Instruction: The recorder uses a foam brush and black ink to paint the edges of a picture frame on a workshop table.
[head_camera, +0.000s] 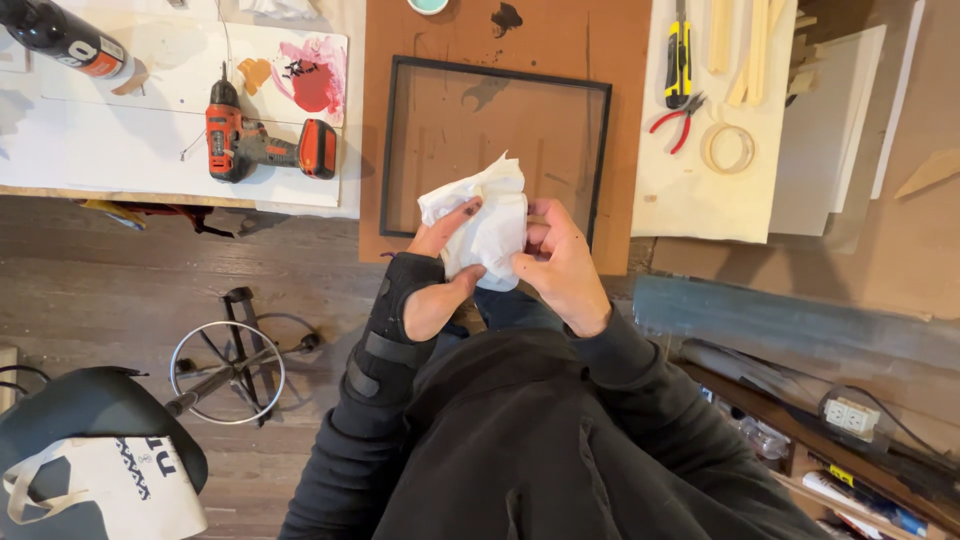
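While the brown worktop (610, 40) carries a black frame (495, 150) with a red drill (262, 145) far left, both hands work a white cloth (483, 222) near its front edge: left hand (435, 275) and right hand (560, 262) each grip clenched on it, seemingly folding, so refolding needs a fresh pinch.

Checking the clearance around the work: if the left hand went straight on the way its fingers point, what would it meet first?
The left hand points up-right into the white cloth it already holds; beyond that, probably the black frame, though depth is unclear.
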